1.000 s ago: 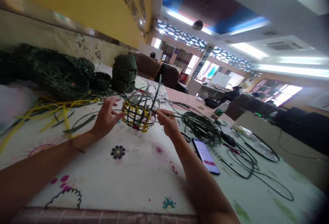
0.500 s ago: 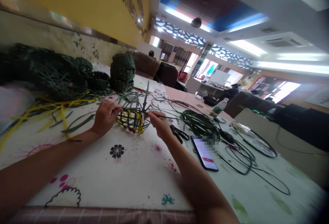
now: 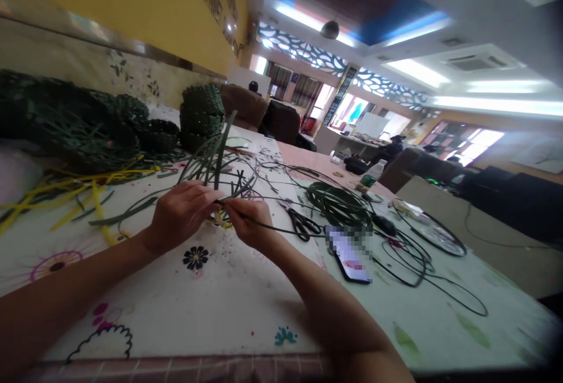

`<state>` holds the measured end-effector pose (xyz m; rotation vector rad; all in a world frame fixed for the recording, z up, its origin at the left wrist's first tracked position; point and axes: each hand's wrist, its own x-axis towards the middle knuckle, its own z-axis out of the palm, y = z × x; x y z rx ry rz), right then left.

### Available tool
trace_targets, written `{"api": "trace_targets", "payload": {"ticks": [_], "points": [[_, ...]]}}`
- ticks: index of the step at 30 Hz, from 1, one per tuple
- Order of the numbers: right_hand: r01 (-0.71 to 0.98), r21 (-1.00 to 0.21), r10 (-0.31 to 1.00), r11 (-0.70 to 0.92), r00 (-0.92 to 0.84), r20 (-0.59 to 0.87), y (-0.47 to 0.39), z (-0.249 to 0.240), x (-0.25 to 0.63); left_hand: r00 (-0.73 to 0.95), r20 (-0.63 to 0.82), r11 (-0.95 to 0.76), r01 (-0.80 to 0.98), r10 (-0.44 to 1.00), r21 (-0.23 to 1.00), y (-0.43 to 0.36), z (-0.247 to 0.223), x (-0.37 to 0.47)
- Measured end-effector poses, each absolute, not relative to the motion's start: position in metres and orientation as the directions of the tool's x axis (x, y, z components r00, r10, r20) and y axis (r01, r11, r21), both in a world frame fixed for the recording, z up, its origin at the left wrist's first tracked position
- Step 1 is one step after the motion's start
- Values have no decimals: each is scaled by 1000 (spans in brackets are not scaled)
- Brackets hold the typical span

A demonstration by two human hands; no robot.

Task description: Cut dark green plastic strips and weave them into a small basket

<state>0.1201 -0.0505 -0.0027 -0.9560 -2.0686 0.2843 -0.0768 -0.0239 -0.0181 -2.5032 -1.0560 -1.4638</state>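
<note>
A small woven basket (image 3: 219, 219) of green and yellow plastic strips is mostly hidden behind my hands, with long green strips (image 3: 222, 151) sticking up from its rim. My left hand (image 3: 183, 212) is closed at the basket's left side and rim, its fingertips meeting the right hand's. Between the fingers of my right hand (image 3: 250, 221) is pinched a thin green strip (image 3: 275, 229), which trails right across the wrist towards the coil. Exactly how the strip passes through the weave is covered by the fingers.
Scissors (image 3: 301, 223), a phone (image 3: 349, 257) and a coil of green strip (image 3: 338, 204) lie to the right, with a bottle (image 3: 373, 175) behind. Finished dark green baskets (image 3: 202, 118) stand at the back left. Loose yellow strips (image 3: 97, 201) are scattered on the left.
My hands have come together over the basket, the right one moving left. The basket, plainly seen before, is now mostly covered. The view has shifted slightly.
</note>
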Motion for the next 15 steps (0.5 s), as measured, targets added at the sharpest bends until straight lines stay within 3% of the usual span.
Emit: {"api": "trace_targets", "payload": {"ticks": [4, 7, 10, 15], "points": [[562, -461, 714, 687, -407, 570, -46, -3, 124, 390, 732, -744, 626, 559, 234, -23, -16, -76], [526, -528, 743, 667, -407, 532, -40, -3, 126, 377, 744, -747, 621, 552, 240, -23, -17, -74], [426, -654, 780, 625, -375, 502, -36, -4, 123, 317, 759, -731, 618, 569, 290, -24, -18, -72], [469, -678, 824, 566, -321, 466, -37, -6, 116, 243, 720, -683, 604, 650, 412, -29, -16, -70]]}}
